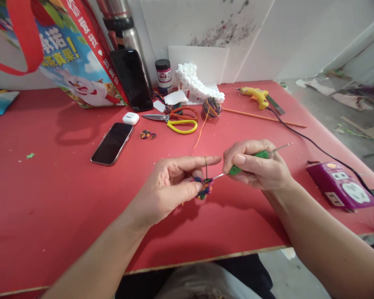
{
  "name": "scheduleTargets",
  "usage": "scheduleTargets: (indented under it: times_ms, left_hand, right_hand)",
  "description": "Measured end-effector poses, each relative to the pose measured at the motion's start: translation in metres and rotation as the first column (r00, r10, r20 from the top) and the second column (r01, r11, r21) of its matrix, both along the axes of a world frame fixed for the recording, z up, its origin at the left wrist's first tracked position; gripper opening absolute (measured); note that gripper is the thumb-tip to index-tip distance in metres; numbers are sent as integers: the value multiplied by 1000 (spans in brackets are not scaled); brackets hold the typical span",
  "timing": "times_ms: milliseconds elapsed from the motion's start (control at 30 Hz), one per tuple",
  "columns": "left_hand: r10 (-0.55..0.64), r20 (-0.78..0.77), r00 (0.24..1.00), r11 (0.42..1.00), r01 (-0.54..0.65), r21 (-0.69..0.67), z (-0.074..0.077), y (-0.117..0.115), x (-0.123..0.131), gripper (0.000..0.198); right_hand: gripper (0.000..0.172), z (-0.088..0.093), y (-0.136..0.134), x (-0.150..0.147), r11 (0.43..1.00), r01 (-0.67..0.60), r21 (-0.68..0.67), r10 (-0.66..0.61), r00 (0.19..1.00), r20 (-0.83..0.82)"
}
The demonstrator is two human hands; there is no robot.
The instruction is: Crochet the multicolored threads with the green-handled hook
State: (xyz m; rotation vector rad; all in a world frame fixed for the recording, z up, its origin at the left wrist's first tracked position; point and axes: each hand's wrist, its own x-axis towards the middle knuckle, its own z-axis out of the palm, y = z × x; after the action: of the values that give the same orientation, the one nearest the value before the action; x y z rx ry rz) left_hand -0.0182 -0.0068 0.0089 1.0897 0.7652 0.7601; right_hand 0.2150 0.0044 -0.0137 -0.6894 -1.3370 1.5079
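Between the thumb and fingers of my left hand (pixel 171 187) is a small multicoloured crochet piece (pixel 205 190). A strand of yarn loops over the outstretched left index finger and runs down to the piece. My right hand (pixel 258 166) is closed round the green handle of a crochet hook (pixel 236 169); its thin metal tip reaches the top edge of the crochet piece, and another metal end sticks out to the right. Behind the hands lies a ball of multicoloured yarn (pixel 212 108), from which an orange strand trails toward my left hand.
Scissors (pixel 182 126), a small crocheted scrap (pixel 148 135), a phone (pixel 112 143) and a white earbud case (pixel 131 118) lie beyond my left hand on the red table (pixel 65 199). A yellow glue gun (pixel 254 96) trails its cord past a purple power box (pixel 341 185) at right. A second phone (pixel 131 79) leans upright.
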Motion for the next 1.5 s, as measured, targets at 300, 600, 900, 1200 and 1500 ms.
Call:
scheduleTargets:
  times_ms: [300,600,900,1200,1500]
  left_hand:
    - [77,12,997,997,-77,16,3,-2,2,43]
    - [136,32,990,990,-138,43,5,-2,5,43]
    - [183,5,983,981,-183,64,2,-1,6,43]
    - [160,59,985,984,-164,72,0,-2,5,47]
    - [157,31,987,985,-159,62,2,-1,7,47]
  right_hand:
    - [24,0,-1,0,998,60,1,-60,998,-14]
    - [23,1,-4,-4,991,135,-8,-135,991,-11]
    - [24,3,-7,-5,987,163,2,-163,986,32]
    - [22,1,-7,-4,976,218,-12,-218,975,34]
    - [20,1,-8,-9,989,150,7,-150,987,-56]
